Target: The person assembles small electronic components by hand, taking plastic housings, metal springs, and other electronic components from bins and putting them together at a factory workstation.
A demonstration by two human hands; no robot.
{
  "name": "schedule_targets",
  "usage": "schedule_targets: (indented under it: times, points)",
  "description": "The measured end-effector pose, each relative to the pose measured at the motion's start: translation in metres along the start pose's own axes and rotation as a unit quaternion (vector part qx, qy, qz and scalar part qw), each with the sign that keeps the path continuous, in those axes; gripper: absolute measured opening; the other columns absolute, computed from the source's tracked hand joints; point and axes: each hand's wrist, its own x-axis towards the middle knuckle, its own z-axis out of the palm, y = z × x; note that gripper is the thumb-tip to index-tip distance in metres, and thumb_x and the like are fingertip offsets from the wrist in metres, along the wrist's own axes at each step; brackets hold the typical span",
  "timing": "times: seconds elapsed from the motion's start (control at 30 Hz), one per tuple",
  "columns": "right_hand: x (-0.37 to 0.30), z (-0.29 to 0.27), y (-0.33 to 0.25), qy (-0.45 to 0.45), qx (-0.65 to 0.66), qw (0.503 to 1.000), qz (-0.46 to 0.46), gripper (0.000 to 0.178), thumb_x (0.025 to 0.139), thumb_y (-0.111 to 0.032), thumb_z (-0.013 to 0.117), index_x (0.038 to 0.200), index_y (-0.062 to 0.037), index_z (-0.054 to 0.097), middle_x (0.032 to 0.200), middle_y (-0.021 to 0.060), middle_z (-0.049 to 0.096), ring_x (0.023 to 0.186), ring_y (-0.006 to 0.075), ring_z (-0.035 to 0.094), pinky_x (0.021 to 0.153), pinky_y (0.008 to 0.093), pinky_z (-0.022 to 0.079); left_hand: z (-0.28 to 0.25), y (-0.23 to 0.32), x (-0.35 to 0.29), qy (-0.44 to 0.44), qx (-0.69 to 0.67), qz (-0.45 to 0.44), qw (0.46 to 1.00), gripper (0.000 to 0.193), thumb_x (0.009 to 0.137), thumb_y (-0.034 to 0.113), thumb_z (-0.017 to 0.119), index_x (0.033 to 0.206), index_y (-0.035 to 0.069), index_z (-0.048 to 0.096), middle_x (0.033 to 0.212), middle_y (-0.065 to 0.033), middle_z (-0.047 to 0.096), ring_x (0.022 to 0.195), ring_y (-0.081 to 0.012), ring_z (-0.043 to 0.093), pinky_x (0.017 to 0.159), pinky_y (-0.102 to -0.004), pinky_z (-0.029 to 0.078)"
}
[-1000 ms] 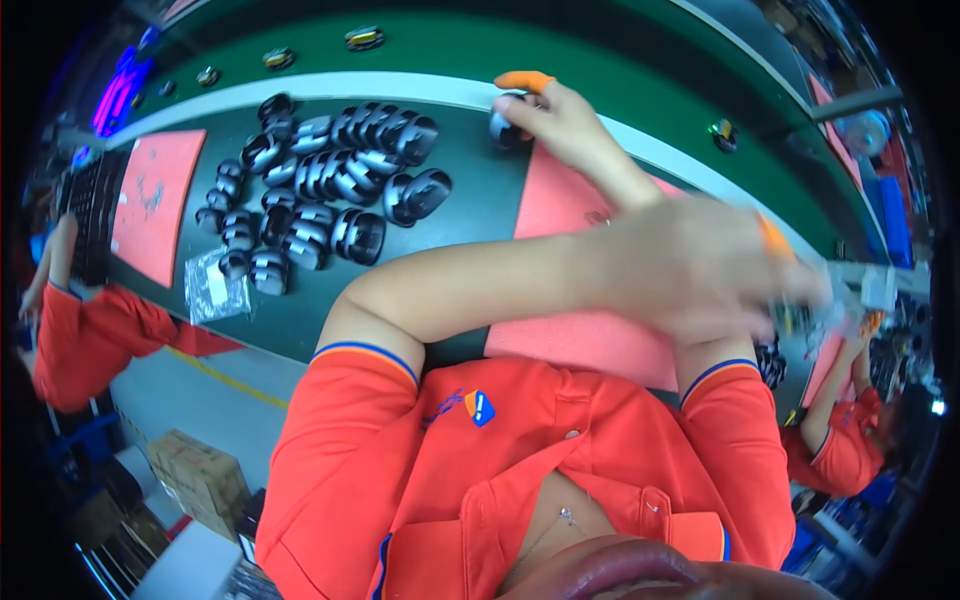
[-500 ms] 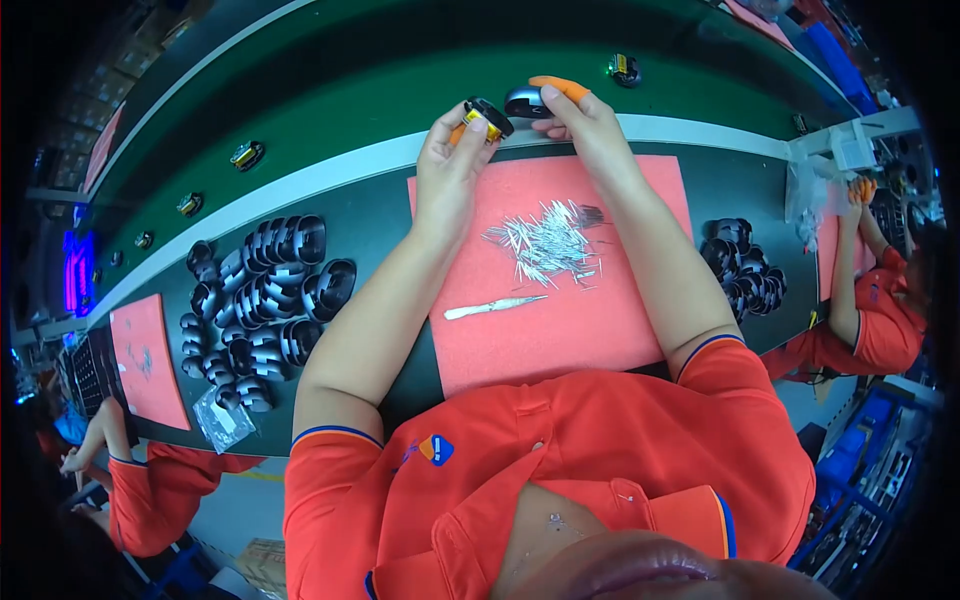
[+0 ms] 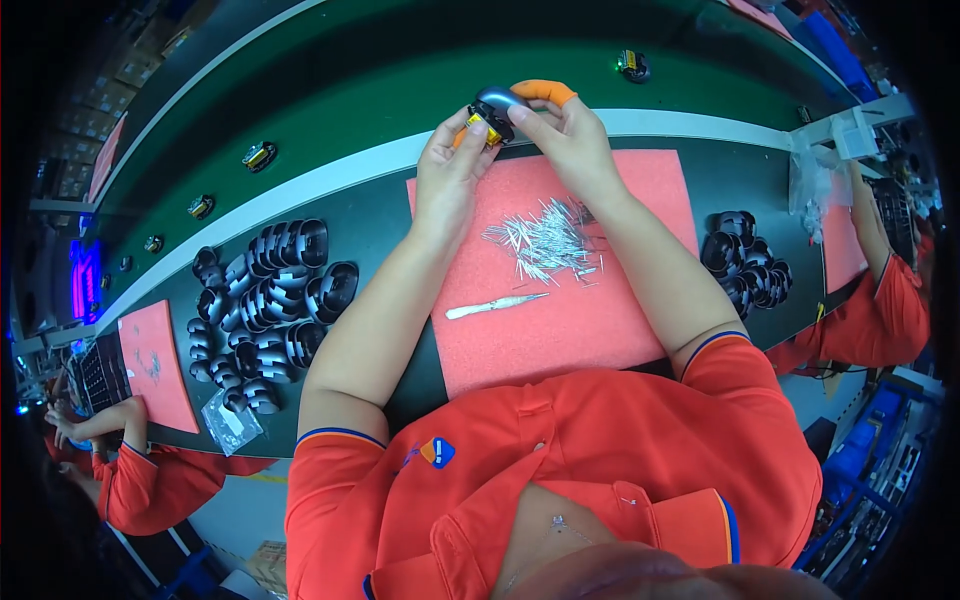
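Observation:
Above the far edge of the pink mat [image 3: 545,345], my left hand [image 3: 450,175] is closed on a small black electronic unit with a yellow part [image 3: 480,127]. My right hand [image 3: 568,138] grips a dark grey rounded shell [image 3: 497,98] between thumb and fingers, against the top of the unit. Orange covers sit on fingers of both hands. Whether the shell is seated on the unit I cannot tell. Below my hands, a heap of thin silvery pins [image 3: 545,240] lies on the mat, with a white pointed tool [image 3: 497,306] nearer me.
Several curved black shells [image 3: 285,295] stand in rows at the left, and more black shells [image 3: 740,262] lie at the right. Similar units, one [image 3: 258,156] at the left and one [image 3: 633,66] at the right, sit on the green belt [image 3: 380,90]. Co-workers sit on both sides.
My right hand has moved left and brought the shell onto the unit; the two were apart before. Units on the belt have shifted slightly to the right.

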Motion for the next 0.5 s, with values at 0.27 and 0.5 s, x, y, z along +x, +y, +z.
schedule_targets:
  times: [0.27, 0.5]
  points:
    - [-0.0006, 0.0015, 0.0019, 0.017, -0.106, 0.993, -0.047, 0.038, 0.085, -0.020, 0.069, 0.115, 0.0002, 0.056, 0.107, 0.0111, 0.063, 0.100, 0.0180, 0.062, 0.088, 0.0279, 0.048, 0.0004, -0.0008, -0.0002, 0.002, 0.006, -0.005, 1.000, 0.033, 0.093, 0.016, 0.058, 0.122, 0.002, 0.050, 0.110, -0.0072, 0.059, 0.102, -0.0134, 0.059, 0.091, -0.0294, 0.050]
    - [-0.0001, 0.0016, 0.0016, 0.024, -0.150, 0.987, -0.054, 0.040, 0.084, -0.023, 0.070, 0.114, -0.0005, 0.057, 0.107, 0.0109, 0.063, 0.103, 0.0195, 0.061, 0.089, 0.0298, 0.049, 0.0000, -0.0009, 0.0000, 0.008, 0.005, -0.002, 1.000, 0.032, 0.093, 0.015, 0.059, 0.119, 0.002, 0.049, 0.110, -0.0079, 0.058, 0.101, -0.0136, 0.059, 0.092, -0.0301, 0.050]
